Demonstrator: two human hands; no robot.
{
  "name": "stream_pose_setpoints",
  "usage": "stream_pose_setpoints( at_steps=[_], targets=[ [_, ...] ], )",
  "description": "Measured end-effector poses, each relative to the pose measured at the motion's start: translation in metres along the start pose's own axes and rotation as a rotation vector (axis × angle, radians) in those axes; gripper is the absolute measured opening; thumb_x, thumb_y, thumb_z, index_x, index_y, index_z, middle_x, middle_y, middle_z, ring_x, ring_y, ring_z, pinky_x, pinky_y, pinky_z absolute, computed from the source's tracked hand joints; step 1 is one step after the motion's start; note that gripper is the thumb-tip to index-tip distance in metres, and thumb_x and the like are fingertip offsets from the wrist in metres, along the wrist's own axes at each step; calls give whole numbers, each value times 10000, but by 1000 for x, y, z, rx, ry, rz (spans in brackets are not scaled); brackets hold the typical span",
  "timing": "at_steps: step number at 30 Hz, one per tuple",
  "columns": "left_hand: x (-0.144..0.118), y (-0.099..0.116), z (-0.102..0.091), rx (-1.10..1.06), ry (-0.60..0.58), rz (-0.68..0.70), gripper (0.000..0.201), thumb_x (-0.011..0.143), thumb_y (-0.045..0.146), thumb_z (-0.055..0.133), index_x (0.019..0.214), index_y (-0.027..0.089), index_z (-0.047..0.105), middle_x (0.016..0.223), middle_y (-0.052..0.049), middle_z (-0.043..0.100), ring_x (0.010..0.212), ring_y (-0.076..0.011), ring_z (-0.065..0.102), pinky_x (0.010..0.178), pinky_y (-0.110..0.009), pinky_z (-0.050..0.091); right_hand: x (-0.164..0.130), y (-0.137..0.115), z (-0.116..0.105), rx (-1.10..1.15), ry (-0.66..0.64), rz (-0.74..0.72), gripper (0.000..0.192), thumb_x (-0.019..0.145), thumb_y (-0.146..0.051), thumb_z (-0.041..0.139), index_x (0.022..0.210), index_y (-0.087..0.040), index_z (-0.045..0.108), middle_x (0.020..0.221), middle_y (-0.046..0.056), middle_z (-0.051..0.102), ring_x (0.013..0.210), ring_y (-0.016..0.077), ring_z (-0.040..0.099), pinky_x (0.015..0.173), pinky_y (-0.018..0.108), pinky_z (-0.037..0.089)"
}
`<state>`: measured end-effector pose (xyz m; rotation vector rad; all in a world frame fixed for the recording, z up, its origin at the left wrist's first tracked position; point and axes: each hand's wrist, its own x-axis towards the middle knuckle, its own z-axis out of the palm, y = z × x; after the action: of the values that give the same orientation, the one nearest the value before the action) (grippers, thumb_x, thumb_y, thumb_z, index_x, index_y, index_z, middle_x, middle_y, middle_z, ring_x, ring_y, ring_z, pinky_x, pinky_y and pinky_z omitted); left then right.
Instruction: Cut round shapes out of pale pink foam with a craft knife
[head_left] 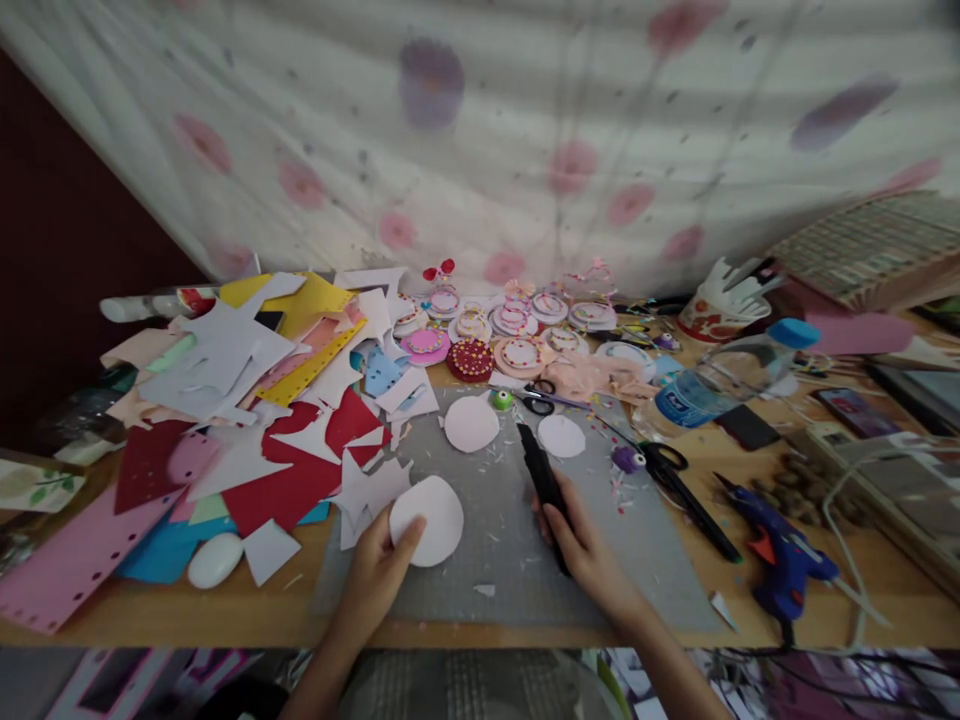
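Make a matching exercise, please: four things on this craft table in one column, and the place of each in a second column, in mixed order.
Things
1. white round paper disc
2. long black tool
3. blue glue gun
4. clear plastic bottle with blue cap

Places
A. lying on its side, far right of the grey mat
B. under the left hand, on the mat
C. on the bare wood, near right edge
D. in the right hand, on the mat

Pairs: 1-B, 2-D, 3-C, 4-A
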<state>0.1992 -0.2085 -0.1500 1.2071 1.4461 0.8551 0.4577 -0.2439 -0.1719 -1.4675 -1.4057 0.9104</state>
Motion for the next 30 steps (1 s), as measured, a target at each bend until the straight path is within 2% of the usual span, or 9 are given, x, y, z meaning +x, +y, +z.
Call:
stream_pose_setpoints(
  at_steps=[4,7,10,13,16,19,23,27,30],
  targets=[
    [1,1,0,3,-10,19,461,778,489,621,1076,138,659,1091,-106,728,1023,-275,669,903,-364,537,-1,0,0,-61,-109,-17,509,982,-335,377,1476,-227,317,1170,97,617,1041,208,607,933,381,504],
    [1,1,0,-3,-8,23,469,774,488,623,1082,136,658,1097,-109,727,1036,-278,667,914,-371,535,-1,-5,3,-180,-157,-135,466,968,-264,392,1432,-225,385,1279,123,559,1196,229,528,1040,433,429],
    [1,-1,-1,0,-3,30,468,776,488,620,1084,138,661,1097,-109,727,1026,-278,670,908,-374,539,3,-12,3,-289,-185,-245,381,948,-195,400,1310,-225,514,1195,116,582,1128,214,553,996,400,464],
    [1,-1,-2,11,-17,36,456,777,487,624,1083,152,675,1086,-100,731,1007,-276,675,892,-373,545,19,-15,-11,-450,-95,-316,304,934,-177,400,1172,-200,587,1116,112,601,1062,202,576,936,350,492],
    [1,1,-3,14,-24,34,465,763,494,640,1081,157,688,1047,-95,741,996,-282,677,881,-376,550,55,-11,-35,-671,55,-294,261,905,-169,415,1082,-152,606,1089,136,609,1071,227,568,949,363,465],
    [1,3,-4,22,-39,41,472,765,493,639,1083,148,687,1046,-99,741,988,-282,677,876,-378,551,98,-3,-55,-772,98,-225,266,827,-106,464,1049,-103,611,1092,186,612,1069,291,558,948,439,436],
    [2,0,-6,26,-62,82,470,787,478,619,1106,137,676,1079,-105,731,1015,-281,667,907,-385,536,132,-1,-62,-856,3,-175,280,788,-58,494,1022,-116,638,1020,165,654,980,266,603,871,381,460],
    [4,-6,-7,31,-81,86,469,795,476,612,1107,129,667,1086,-114,729,1008,-284,667,915,-398,530,139,-8,-58,-865,-133,-180,199,878,-125,496,991,-172,652,965,74,691,877,171,633,798,258,473],
    [5,-9,-7,34,-91,81,483,800,479,603,1121,121,656,1101,-122,723,1024,-284,661,924,-397,524,148,-11,-55,-912,-135,-131,196,928,-154,471,1015,-144,647,996,89,680,870,162,632,781,265,481]
  ],
)
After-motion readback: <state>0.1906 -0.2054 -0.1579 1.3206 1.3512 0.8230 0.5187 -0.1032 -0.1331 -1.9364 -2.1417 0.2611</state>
